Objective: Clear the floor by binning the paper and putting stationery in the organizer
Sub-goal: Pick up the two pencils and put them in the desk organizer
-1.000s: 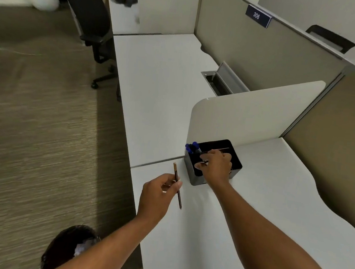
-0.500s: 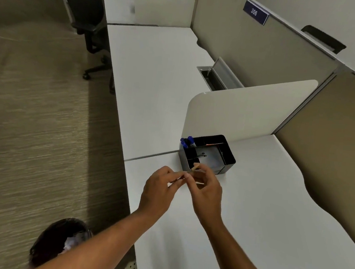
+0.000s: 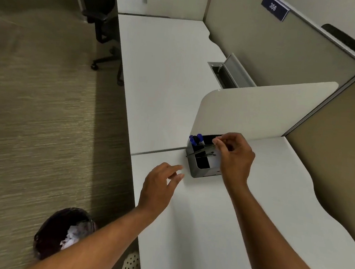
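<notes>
The black organizer (image 3: 200,166) stands upright on the white desk, directly under the fingers of the right hand (image 3: 233,159). The blue-capped pens (image 3: 195,139) stand in its far-left compartment, just left of the fingertips. A thin pencil (image 3: 201,152) lies tilted across its top, one end by the fingertips; a grip is unclear. The dark bin (image 3: 54,234) on the floor, well below the left hand (image 3: 159,189), holds crumpled white paper (image 3: 71,235).

Organizer (image 3: 201,169) on desk (image 3: 207,224) before divider (image 3: 261,112); bin (image 3: 54,235) on floor, left of desk; chair (image 3: 97,7) far behind.
</notes>
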Demonstrator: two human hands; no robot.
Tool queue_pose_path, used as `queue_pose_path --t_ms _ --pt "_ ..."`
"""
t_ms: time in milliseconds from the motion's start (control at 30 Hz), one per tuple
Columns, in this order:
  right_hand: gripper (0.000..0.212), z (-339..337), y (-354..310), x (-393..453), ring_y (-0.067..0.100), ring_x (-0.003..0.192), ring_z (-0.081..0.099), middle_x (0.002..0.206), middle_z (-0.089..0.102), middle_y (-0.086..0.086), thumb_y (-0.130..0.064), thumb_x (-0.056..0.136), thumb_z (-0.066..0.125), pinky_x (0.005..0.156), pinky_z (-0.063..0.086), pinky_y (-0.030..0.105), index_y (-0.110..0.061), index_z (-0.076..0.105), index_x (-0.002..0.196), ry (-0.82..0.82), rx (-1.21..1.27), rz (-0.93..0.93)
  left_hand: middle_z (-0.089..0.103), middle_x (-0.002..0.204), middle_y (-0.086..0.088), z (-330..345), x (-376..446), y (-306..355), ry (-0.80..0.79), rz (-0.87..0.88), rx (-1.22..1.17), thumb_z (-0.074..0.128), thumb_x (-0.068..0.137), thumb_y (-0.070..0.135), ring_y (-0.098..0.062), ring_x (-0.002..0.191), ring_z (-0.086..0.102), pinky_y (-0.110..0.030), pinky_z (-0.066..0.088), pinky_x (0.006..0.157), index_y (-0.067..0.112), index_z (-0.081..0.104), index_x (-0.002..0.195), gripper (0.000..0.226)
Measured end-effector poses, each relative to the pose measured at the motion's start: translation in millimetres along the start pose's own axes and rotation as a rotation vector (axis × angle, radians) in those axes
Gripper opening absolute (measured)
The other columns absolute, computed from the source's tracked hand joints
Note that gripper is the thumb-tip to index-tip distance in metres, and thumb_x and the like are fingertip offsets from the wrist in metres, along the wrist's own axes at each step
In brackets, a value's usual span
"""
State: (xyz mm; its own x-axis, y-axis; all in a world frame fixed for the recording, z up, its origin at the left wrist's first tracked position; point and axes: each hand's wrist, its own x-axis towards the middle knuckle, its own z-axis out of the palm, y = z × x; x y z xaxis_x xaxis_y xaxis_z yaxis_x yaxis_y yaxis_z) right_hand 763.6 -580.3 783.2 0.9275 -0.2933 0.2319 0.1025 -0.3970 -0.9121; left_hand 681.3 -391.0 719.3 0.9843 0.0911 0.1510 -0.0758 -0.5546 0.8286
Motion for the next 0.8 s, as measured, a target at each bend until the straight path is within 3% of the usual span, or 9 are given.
queue_pose_path --t_ms 100,267,400,533,700,800 --pt "0.015 8 13 16 0.007 0.084 0.075 0.087 0.076 -0.008 -0.015 0.090 0.081 0.079 0.062 0.027 -0.023 0.069 0.091 -0.059 -0.106 -0.056 0.071 0.103 0.007 0 -3 -3 -0.013 -0.008 -0.007 0.064 0.100 0.036 -0.008 0.094 0.066 -0.023 0.059 0.086 0.023 0.074 0.125 0.030" --pt "0.007 23 35 20 0.020 0.081 0.074 0.083 0.075 0.002 -0.009 0.092 0.078 0.077 0.061 0.045 -0.012 0.071 0.091 -0.137 -0.212 -0.077 0.070 0.103 0.012 -3 -6 -6 -0.030 0.006 0.009 0.059 0.102 0.039 -0.005 0.095 0.065 -0.019 0.057 0.083 0.027 0.073 0.125 0.029" --pt "0.010 19 36 24 0.015 0.082 0.073 0.086 0.074 -0.003 -0.010 0.092 0.077 0.080 0.061 0.042 -0.017 0.070 0.092 -0.020 -0.181 -0.090 0.069 0.103 0.014 -9 -6 -12 -0.027 0.010 0.010 0.059 0.102 0.039 -0.003 0.096 0.065 -0.013 0.054 0.083 0.029 0.073 0.124 0.028" --pt "0.011 11 29 35 0.015 0.077 0.072 0.083 0.073 -0.005 -0.013 0.093 0.077 0.073 0.060 0.033 -0.016 0.067 0.093 0.074 -0.197 -0.205 0.070 0.104 0.013 -10 -9 -18 -0.025 -0.018 0.013 0.060 0.102 0.039 -0.004 0.096 0.065 -0.015 0.056 0.083 0.027 0.073 0.125 0.028" --pt "0.011 24 43 28 0.019 0.079 0.069 0.083 0.072 0.000 -0.006 0.096 0.068 0.072 0.058 0.040 -0.014 0.068 0.090 -0.104 -0.325 -0.147 0.069 0.104 0.014 -2 -16 -16 -0.061 -0.022 0.010 0.057 0.102 0.043 -0.004 0.097 0.065 -0.020 0.058 0.085 0.030 0.072 0.126 0.031" --pt "0.010 35 56 16 0.020 0.075 0.067 0.079 0.068 0.000 -0.017 0.102 0.063 0.067 0.057 0.041 -0.017 0.067 0.093 -0.223 -0.409 -0.132 0.068 0.104 0.015 -1 -17 -14 -0.074 -0.016 0.016 0.056 0.103 0.044 -0.003 0.099 0.064 -0.019 0.057 0.085 0.032 0.071 0.126 0.031"
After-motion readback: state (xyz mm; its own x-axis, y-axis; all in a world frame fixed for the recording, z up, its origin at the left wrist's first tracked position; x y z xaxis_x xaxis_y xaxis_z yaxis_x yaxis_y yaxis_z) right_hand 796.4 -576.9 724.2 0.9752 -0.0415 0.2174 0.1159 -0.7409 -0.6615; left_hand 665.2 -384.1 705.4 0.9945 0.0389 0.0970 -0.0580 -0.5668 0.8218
